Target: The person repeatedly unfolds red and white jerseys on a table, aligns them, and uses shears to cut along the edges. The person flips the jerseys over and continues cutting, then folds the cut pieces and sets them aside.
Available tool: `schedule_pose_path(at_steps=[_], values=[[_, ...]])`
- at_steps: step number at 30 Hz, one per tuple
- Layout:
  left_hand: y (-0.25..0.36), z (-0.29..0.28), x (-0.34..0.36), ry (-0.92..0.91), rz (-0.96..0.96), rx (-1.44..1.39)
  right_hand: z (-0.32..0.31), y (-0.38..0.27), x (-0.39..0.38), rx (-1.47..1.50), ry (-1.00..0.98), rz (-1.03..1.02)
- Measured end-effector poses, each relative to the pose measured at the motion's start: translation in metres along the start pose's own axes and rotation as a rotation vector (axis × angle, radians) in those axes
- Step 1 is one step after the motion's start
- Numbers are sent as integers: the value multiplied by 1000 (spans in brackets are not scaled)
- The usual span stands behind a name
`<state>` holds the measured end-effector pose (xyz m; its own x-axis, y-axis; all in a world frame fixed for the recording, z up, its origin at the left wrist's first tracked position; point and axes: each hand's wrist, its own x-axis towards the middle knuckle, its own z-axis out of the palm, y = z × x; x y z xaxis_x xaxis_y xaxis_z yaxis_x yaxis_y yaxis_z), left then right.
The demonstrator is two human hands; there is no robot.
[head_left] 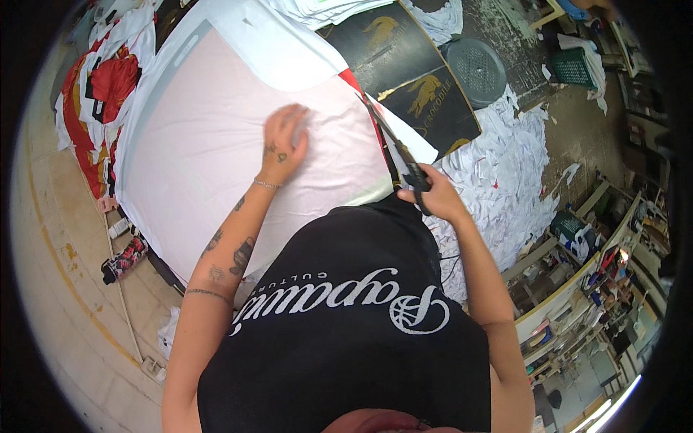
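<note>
Under the spread fingers (pixel 297 119) of the left hand (pixel 283 148) lies pale pink cloth (pixel 216 151), pressed flat on the table (pixel 148 94); it looks thin, soft and prone to wrinkle or slide, so a flat palm close beside the cut line suits it best. The right hand (pixel 433 195) has its fingers closed through the handles of black scissors (pixel 393 144), blades at the cloth's right edge.

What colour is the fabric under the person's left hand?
Pale pink, plain and unpatterned: the fabric lies flat under the left hand, seen in the head view.
</note>
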<state>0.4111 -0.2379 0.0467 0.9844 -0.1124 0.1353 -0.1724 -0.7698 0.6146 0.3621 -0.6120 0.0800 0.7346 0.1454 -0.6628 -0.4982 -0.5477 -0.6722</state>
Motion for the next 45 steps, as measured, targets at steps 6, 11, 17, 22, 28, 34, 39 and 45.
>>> schedule_pose_path(at_steps=[6,11,17,22,28,34,39,45], values=[[-21,-2,39,10,75,395,-107,-35,39,-374,-168,-83],[17,21,41,63,-13,235,-186,-97,93,-511,-361,-147],[54,58,27,-159,151,97,-175,-167,197,-658,-697,-246],[-24,0,1,200,-21,116,-148,-191,231,-691,-764,-299],[-134,-74,-62,493,-500,609,-124,-190,210,-800,-607,-327],[-152,-72,-79,350,-531,529,-91,-196,198,-829,-579,-6],[-147,-79,-78,317,-531,522,-63,-197,181,-648,-604,-117],[-156,-106,-10,507,-603,410,-38,-198,161,-593,-487,-82]])
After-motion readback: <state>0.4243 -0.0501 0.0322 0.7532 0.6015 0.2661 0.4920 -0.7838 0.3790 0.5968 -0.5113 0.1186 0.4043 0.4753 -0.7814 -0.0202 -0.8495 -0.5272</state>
